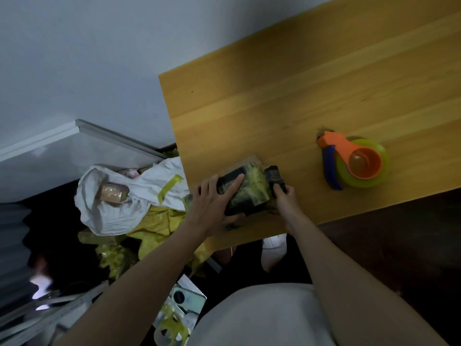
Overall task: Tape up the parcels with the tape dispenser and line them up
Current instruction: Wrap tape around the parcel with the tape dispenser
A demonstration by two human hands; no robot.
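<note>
A dark parcel (249,188) wrapped in yellowish tape lies near the front left corner of the wooden table (299,83). My left hand (212,203) grips its left end, fingers laid over the top and thumb under the near side. My right hand (284,198) holds its right end, fingers curled round the near corner. The tape dispenser (354,161), orange and blue with a yellow-green tape roll, stands on the table to the right of the parcel, and neither hand touches it.
On the floor left of the table sits a white bag (114,201) with a brown parcel (112,193) inside and yellow wrapping (159,228) beneath it. Tape rolls (169,328) and small boxes lie near my knees. A wall stands behind.
</note>
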